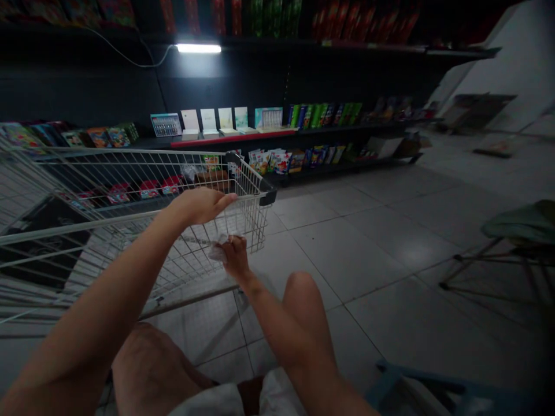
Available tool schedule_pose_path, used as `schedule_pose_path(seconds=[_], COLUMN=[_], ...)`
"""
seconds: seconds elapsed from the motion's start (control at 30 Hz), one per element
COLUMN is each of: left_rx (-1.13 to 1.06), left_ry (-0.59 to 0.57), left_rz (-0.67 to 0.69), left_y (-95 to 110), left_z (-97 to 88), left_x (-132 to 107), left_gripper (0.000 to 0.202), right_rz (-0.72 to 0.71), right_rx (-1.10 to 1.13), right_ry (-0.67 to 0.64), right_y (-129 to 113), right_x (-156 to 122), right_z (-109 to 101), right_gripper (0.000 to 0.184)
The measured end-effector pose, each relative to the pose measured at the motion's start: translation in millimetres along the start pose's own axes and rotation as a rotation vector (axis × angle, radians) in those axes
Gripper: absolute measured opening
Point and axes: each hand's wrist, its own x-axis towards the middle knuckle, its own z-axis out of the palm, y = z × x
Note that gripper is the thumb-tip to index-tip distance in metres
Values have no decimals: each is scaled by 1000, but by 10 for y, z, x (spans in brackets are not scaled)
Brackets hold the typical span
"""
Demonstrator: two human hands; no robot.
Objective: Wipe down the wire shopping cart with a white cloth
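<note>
A wire shopping cart (pixel 108 218) stands in front of me, its black corner cap (pixel 267 196) at the right end. My left hand (pixel 197 206) is closed over the near top rail, with the thumb lying along it and the other fingers mostly hidden behind. Lower down, my right hand (pixel 235 249) grips a crumpled white cloth (pixel 218 248), which lies against the wires of the cart's near side. It could also be a tissue; the weave is too blurred to tell. A dark panel (pixel 41 245) with faint markings sits at the cart's left.
Behind the cart run dark shelves with packets, boxed sets (pixel 166 125) and green cans (pixel 323 115), under a lit tube lamp (pixel 199 49). A folding stool (pixel 515 242) stands on the tiled floor (pixel 368 237) at right. Blue plastic furniture (pixel 390 384) is near my right knee.
</note>
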Motion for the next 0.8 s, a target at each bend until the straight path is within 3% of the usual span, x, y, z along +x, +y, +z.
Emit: schedule_pose_path(seconds=[0.1, 0.17, 0.23, 0.33, 0.43, 0.53, 0.67, 0.73, 0.8], left_rx=[179, 228, 247, 268, 275, 272, 278, 276, 276], left_ry=[113, 148, 153, 154, 129, 108, 122, 124, 113], left_rz=[-5, -5, 6, 22, 9, -4, 3, 7, 4], left_y=[5, -27, -59, -86, -88, -82, -84, -84, -83], left_z=[151, 198, 209, 196, 182, 180, 183, 180, 171], left_x=[5, -2, -6, -9, -14, -13, 0, 1, -5], left_gripper=[65, 62, 62, 67, 68, 66, 67, 68, 68], right_rz=[17, 37, 74, 87, 47, 45, 165, 213, 237], right_rx=[15, 58, 110, 127, 67, 75, 64, 79, 110], right_ry=[-132, -98, 67, 415, 516, 483, 253, 116, 100], right_y=[245, 321, 339, 340, 405, 543, 735, 792, 804], right_x=[-465, -462, -172, 550, 1048, 920, 181, -75, -114], right_z=[101, -34, -305, -782, -977, -706, -160, -85, -198], right_gripper=[40, 42, 40, 38, 37, 33, 36, 37, 38])
